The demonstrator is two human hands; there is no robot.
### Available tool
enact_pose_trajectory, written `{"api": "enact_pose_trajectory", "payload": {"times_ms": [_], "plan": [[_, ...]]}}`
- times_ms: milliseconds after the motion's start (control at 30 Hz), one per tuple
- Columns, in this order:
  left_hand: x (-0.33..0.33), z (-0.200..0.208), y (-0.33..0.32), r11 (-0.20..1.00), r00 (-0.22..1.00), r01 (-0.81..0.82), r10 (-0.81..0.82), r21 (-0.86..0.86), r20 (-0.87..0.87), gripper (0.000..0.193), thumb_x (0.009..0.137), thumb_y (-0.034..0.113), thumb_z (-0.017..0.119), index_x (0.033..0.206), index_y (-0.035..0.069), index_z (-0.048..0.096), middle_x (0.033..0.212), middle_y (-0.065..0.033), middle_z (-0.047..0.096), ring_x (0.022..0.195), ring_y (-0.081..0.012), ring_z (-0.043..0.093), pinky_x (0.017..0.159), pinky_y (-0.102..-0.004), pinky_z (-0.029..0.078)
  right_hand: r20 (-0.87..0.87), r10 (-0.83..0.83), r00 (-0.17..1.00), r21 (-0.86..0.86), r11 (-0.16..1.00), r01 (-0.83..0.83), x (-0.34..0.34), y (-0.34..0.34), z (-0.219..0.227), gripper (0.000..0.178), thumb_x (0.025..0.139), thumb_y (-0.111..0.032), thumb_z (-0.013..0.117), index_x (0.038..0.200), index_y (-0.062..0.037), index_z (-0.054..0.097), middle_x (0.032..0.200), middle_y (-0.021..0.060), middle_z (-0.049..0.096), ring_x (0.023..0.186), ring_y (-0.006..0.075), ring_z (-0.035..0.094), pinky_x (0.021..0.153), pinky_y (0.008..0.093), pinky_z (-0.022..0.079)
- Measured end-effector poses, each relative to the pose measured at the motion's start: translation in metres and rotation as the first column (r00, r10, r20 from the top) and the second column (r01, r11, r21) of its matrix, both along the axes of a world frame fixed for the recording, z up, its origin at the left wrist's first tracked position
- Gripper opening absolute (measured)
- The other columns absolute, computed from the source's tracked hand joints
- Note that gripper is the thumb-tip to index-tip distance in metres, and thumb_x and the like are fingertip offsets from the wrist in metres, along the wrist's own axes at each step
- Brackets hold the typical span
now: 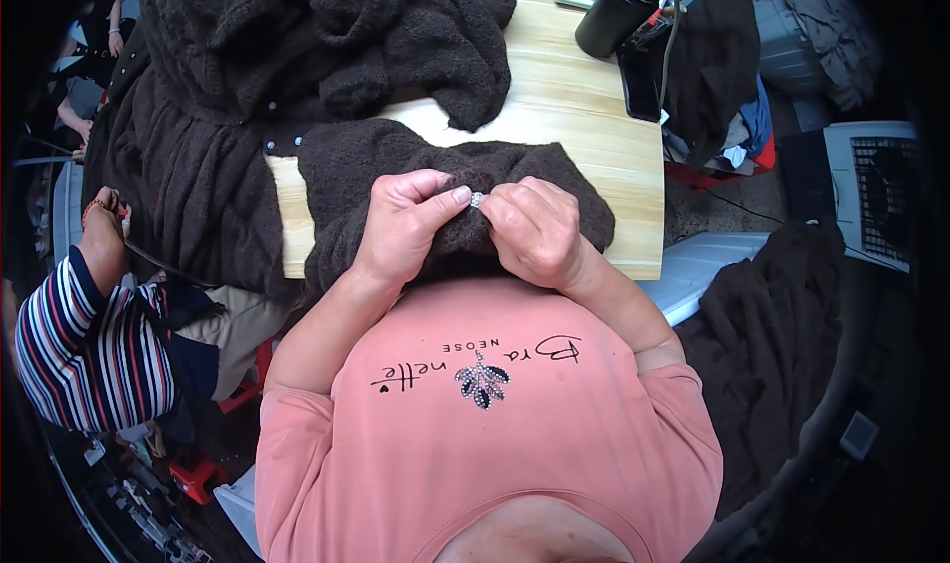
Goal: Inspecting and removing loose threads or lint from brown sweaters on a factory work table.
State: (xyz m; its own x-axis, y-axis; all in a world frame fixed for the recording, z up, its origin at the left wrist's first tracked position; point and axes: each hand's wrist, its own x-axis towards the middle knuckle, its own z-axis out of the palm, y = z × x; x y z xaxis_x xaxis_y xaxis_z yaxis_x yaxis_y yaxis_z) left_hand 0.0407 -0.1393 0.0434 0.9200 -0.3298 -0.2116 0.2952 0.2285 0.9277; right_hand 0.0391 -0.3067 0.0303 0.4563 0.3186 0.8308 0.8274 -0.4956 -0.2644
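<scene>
In the head view, the dark brown garment (346,182) lies at the near edge of the wooden table (584,108), bunched between both hands. The left hand (408,219) clamps its knit between thumb and fingers, left of a sparkly button (477,200). The right hand's (539,229) fingers curl together at the button's right; I can't tell what they grip.

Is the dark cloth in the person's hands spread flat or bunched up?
Bunched up: the cloth rises in folds where the left hand and right hand pinch it, beside a small shiny piece.
</scene>
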Motion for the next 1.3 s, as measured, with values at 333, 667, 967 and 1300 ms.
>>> {"api": "enact_pose_trajectory", "payload": {"times_ms": [333,667,967,1300], "plan": [[-0.007,0.002,-0.003,0.931,0.908,-0.229,0.099,0.285,0.408,0.013,0.076,-0.003,0.063,0.088,-0.004,0.065,0.076,-0.0026,0.064,0.071,-0.0055,0.054,0.065,-0.0190,0.045,-0.372,0.196,0.907,0.160,0.976,-0.145,0.010,0.000,0.007,0.027,0.058,0.013,0.055,0.082,0.0015,0.054,0.078,0.0122,0.058,0.068,0.0268,0.059,0.059,0.0303,0.048],[-0.008,-0.004,-0.003,0.913,0.883,-0.208,0.021,0.351,0.469,0.013,0.075,-0.006,0.061,0.087,-0.003,0.066,0.078,-0.0057,0.066,0.072,-0.0080,0.058,0.066,-0.0198,0.045,-0.786,0.375,0.491,0.291,0.926,-0.242,0.018,-0.013,-0.003,0.024,0.069,0.006,0.053,0.092,0.0016,0.057,0.077,0.0111,0.061,0.070,0.0192,0.060,0.066,0.0262,0.047],[-0.010,-0.010,0.000,0.821,0.820,-0.296,-0.044,0.488,0.571,0.013,0.073,-0.009,0.059,0.082,-0.002,0.065,0.071,-0.0068,0.064,0.065,-0.0105,0.058,0.060,-0.0213,0.045,-0.734,0.269,0.623,0.244,0.961,-0.127,0.006,-0.002,-0.014,0.006,0.066,-0.003,0.054,0.072,-0.0008,0.055,0.065,0.0163,0.055,0.060,0.0331,0.057,0.053,0.0386,0.044],[-0.003,-0.017,-0.006,0.841,0.821,-0.293,-0.021,0.454,0.570,0.013,0.072,-0.011,0.057,0.080,-0.003,0.062,0.072,-0.0076,0.063,0.066,-0.0117,0.058,0.061,-0.0227,0.044,-0.785,0.228,0.576,0.216,0.972,-0.089,0.005,-0.004,-0.020,0.008,0.069,-0.005,0.054,0.076,-0.0002,0.055,0.069,0.0165,0.056,0.065,0.0347,0.057,0.055,0.0390,0.045]]}}
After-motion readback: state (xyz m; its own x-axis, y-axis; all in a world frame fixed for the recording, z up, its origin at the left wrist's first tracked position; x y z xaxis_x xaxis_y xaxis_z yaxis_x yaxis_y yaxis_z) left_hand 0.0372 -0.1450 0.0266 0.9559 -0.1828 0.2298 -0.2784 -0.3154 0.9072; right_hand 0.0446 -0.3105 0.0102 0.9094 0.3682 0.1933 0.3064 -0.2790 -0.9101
